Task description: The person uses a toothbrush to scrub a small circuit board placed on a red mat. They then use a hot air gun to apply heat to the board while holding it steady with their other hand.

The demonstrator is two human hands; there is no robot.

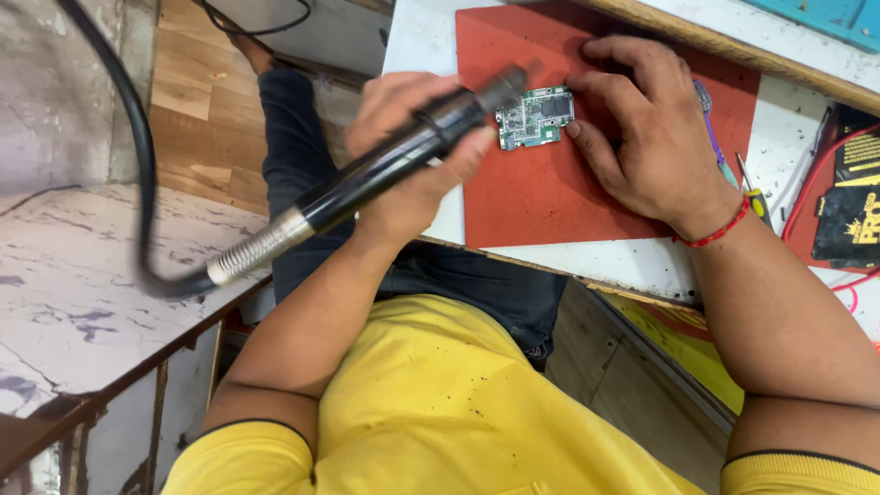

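The green circuit board lay on the red mat at upper centre, pinned by the right hand with flat, spread fingers. The left hand gripped the black hot-air handpiece, nozzle at the board's left edge; heating looked underway, no part lifted.

Mat, near half: bare red mat is lying open between the circuit board and the near edge of the worktop; a hand could pass here.
Mat, left edge: the left hand and the black hot-air handle are crossing this edge, blocking entry from the left.
Board, left side: the nozzle tip is sitting just beside the board, closing that side.
Board, right and far sides: the right hand is covering the mat here, fingertips touching the board.
Right edge of mat: a screwdriver, tweezers and red wires are crowding the white strip.
Left of worktop: the thick black hose is looping through the open gap.
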